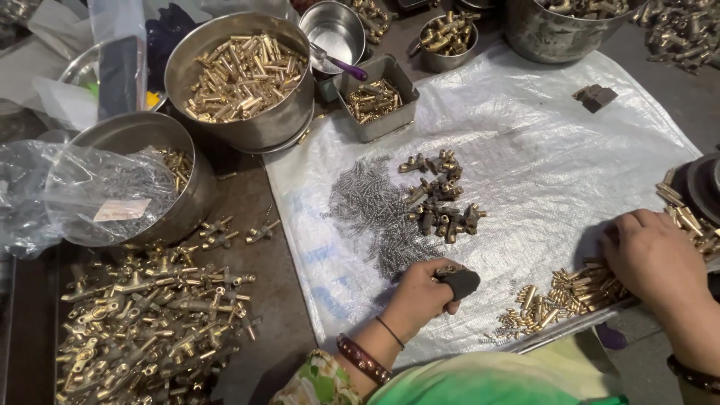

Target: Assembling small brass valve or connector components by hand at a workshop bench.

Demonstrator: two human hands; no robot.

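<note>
Left hand (420,296), one finger in a dark cot, grasps a small brass fitting (447,268) at the near edge of the spring pile (375,214); right hand (652,259) rests curled, gripping nothing visible, on brass pins (570,292) at right. Judged step: fitting assembly on the plastic sheet (540,150). Next move calls for precise spring pickup.

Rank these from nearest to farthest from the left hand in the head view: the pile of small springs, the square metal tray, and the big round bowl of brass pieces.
From the left hand:
1. Pile of small springs, right at the fingers, just above.
2. Square metal tray, farther up the sheet.
3. Big round bowl of brass pieces, up and to the left.
</note>
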